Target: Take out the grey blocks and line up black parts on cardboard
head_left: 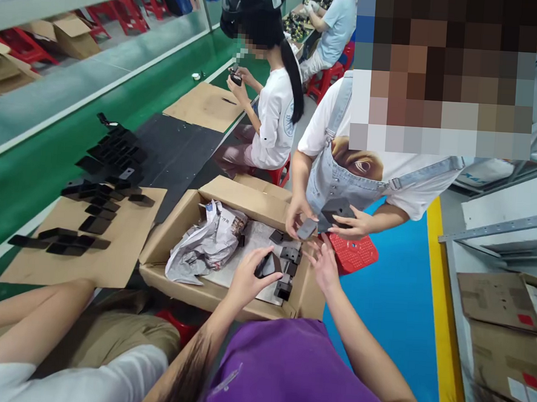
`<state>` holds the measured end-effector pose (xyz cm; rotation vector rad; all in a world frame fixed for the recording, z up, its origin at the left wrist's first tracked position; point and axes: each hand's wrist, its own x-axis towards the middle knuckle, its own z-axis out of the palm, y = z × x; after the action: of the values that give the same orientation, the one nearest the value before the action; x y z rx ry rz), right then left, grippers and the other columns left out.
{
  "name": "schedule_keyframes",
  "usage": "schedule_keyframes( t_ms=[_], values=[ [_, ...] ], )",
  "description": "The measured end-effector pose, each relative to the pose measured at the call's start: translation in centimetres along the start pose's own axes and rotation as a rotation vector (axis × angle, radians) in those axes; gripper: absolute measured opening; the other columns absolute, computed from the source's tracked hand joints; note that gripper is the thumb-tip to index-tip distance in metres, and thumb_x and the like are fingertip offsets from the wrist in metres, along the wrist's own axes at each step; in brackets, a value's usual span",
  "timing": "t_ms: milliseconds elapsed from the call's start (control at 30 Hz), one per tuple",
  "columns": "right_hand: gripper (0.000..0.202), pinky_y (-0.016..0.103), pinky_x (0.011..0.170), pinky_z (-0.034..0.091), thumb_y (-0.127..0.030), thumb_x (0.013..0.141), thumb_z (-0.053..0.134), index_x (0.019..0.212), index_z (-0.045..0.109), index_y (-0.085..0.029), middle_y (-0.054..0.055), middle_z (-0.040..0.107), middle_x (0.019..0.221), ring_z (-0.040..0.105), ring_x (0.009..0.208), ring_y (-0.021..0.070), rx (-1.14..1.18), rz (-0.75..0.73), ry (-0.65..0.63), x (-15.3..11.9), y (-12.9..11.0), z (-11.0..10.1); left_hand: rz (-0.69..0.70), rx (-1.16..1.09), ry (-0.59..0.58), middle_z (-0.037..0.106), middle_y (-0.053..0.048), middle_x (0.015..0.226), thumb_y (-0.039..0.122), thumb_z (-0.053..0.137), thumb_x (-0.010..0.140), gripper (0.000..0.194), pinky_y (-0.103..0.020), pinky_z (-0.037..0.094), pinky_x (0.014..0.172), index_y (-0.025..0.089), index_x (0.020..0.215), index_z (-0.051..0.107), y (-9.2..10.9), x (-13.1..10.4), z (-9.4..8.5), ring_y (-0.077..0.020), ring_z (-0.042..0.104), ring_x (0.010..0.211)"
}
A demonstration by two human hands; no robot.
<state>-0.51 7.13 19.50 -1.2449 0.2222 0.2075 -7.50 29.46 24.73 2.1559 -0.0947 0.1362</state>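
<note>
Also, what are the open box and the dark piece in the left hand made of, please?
The open box: matte brown cardboard, from its folded flaps. The dark piece in the left hand: smooth, perhaps plastic or coated metal; its sheen fits both.

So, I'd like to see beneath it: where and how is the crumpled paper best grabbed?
Probably from above, into the open carton; pinch a raised fold midway along the crumpled paper, since it looks loosely bunched, with creases standing up.
</note>
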Motion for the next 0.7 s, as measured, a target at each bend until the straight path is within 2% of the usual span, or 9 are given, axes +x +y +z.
schedule_keyframes(
  t_ms=[100, 233, 333, 400, 467, 500, 600, 700],
  values=[
    [0.08, 0.043, 0.092, 0.058, -0.07, 0.079, 0.064, 0.146, 0.043, -0.03, 0.012, 0.049, 0.149, 0.058, 0.124, 0.0255, -0.041, -0.027, -0.084, 1.1, 0.2, 0.5, 0.004, 0.031, 0.007, 0.067, -0.013, 0.131, 0.051, 0.074, 0.084, 0.062, -0.046, 0.05, 0.106, 0.023, 0.137, 0.057, 0.2, 0.4, 0.3, -0.028, 0.062, 0.123],
    [0.063, 0.038, 0.075, 0.06, -0.062, 0.087, 0.06, 0.142, 0.046, -0.034, 0.009, 0.067, 0.124, 0.07, 0.09, 0.0196, -0.108, -0.058, -0.15, 1.0, 1.9, 0.0, 0.0, 0.045, 0.001, 0.066, -0.013, 0.13, 0.053, 0.076, 0.081, 0.067, -0.047, 0.05, 0.106, 0.024, 0.138, 0.056, 0.7, 0.3, 0.5, -0.0285, 0.062, 0.122],
    [0.043, 0.039, 0.071, 0.062, -0.054, 0.096, 0.05, 0.134, 0.052, -0.035, 0.008, 0.072, 0.114, 0.073, 0.086, 0.0194, -0.124, -0.167, -0.138, 0.8, 3.1, -2.1, 0.004, 0.044, -0.017, 0.065, -0.015, 0.131, 0.056, 0.078, 0.078, 0.073, -0.046, 0.05, 0.106, 0.021, 0.139, 0.056, 0.7, -0.1, 0.8, -0.0292, 0.061, 0.121],
    [0.036, 0.042, 0.07, 0.064, -0.049, 0.099, 0.047, 0.131, 0.056, -0.036, 0.009, 0.072, 0.115, 0.075, 0.09, 0.0225, -0.201, -0.265, -0.122, 0.6, 3.7, -4.0, -0.007, 0.053, -0.025, 0.066, -0.015, 0.13, 0.058, 0.078, 0.076, 0.076, -0.046, 0.05, 0.106, 0.022, 0.139, 0.056, 0.6, -0.7, 1.1, -0.0296, 0.061, 0.121],
    [0.032, 0.044, 0.069, 0.065, -0.045, 0.099, 0.047, 0.127, 0.062, -0.04, 0.01, 0.074, 0.112, 0.076, 0.09, 0.0262, -0.272, -0.297, -0.11, -0.2, 4.1, -5.7, -0.022, 0.051, -0.026, 0.066, -0.015, 0.128, 0.06, 0.079, 0.075, 0.079, -0.046, 0.05, 0.104, 0.023, 0.14, 0.056, 0.4, -1.4, 1.5, -0.0298, 0.061, 0.119],
    [0.032, 0.045, 0.066, 0.066, -0.044, 0.098, 0.047, 0.125, 0.063, -0.043, 0.008, 0.075, 0.108, 0.077, 0.087, 0.0279, -0.307, -0.295, -0.135, -0.8, 4.4, -6.5, -0.026, 0.041, -0.028, 0.066, -0.015, 0.127, 0.061, 0.079, 0.074, 0.08, -0.045, 0.051, 0.104, 0.023, 0.141, 0.056, 0.3, -1.8, 1.7, -0.0299, 0.061, 0.119],
    [0.037, 0.049, 0.057, 0.066, -0.042, 0.099, 0.041, 0.128, 0.061, -0.054, 0.003, 0.078, 0.096, 0.078, 0.076, 0.0317, -0.401, -0.251, -0.318, -3.1, 5.9, -7.5, -0.01, 0.004, -0.046, 0.067, -0.015, 0.128, 0.065, 0.078, 0.072, 0.084, -0.043, 0.051, 0.102, 0.023, 0.141, 0.055, -0.2, -3.3, 2.4, -0.0297, 0.062, 0.118],
    [0.042, 0.054, 0.06, 0.067, -0.046, 0.1, 0.032, 0.131, 0.053, -0.066, -0.003, 0.08, 0.099, 0.078, 0.081, 0.0339, -0.426, -0.178, -0.481, -5.4, 8.3, -6.0, 0.047, 0.008, -0.069, 0.067, -0.016, 0.126, 0.068, 0.075, 0.074, 0.085, -0.04, 0.052, 0.098, 0.022, 0.143, 0.055, -0.9, -4.9, 2.6, -0.0289, 0.063, 0.114]
  ],
)
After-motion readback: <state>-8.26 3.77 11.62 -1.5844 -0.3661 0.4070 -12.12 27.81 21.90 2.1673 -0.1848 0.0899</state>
